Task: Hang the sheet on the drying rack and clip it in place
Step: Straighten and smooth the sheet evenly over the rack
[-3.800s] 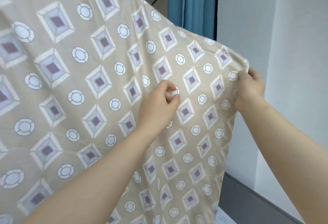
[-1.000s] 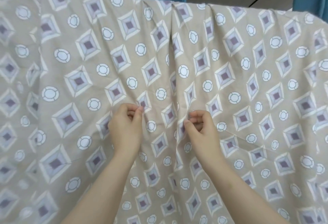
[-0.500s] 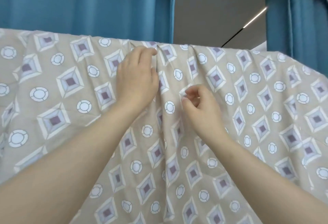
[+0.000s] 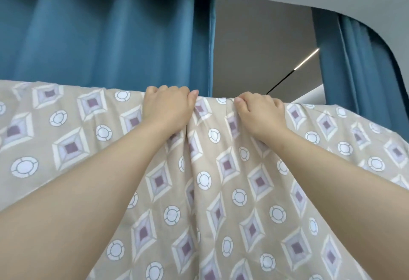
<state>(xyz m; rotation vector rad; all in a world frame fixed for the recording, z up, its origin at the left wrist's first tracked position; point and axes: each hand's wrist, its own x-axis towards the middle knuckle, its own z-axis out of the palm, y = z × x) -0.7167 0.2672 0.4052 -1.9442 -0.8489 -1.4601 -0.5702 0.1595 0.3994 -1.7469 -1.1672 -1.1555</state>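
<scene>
Now both hands sit on the top fold. Left hand (image 4: 168,108) and right hand (image 4: 260,113) each curl fingers over the ridge of the patterned sheet (image 4: 203,180), gripping fabric. A second ago they pinched it mid-panel, and half a second back the right was still lower. Gathered pleats run down between them. Sheet hangs draped over the drying rack, which is hidden beneath; blue curtain (image 4: 106,36) far behind. Likely next: spreading the bunch along the top. No clips in view, clipping not yet done.
</scene>
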